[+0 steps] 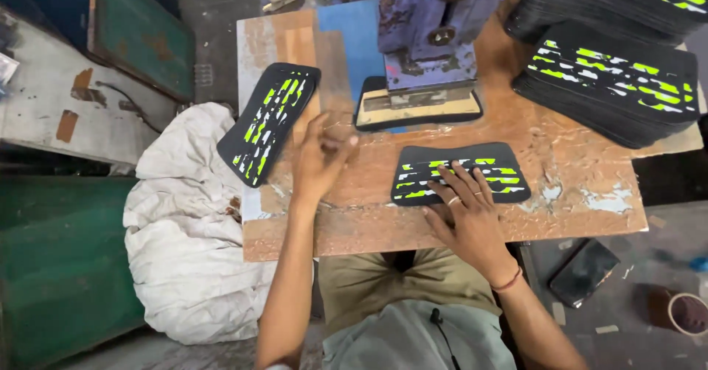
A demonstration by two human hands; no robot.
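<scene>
Our right hand (466, 209) lies flat, gripping nothing, on the thin, floppy-looking panel (457, 172) before the press (424, 38); our left hand (318, 160) hovers open.

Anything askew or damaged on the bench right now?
Yes. The black foam panel with green and white stripes at the left edge lies tilted and overhangs the worn wooden tabletop, whose surface is chipped. The right hand presses another striped panel flat.

panel (457, 172) on table (575, 193), stacks (612, 82) behind

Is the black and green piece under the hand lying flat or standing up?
Flat. The black and green piece lies on the table, right hand pressing on it.
</scene>
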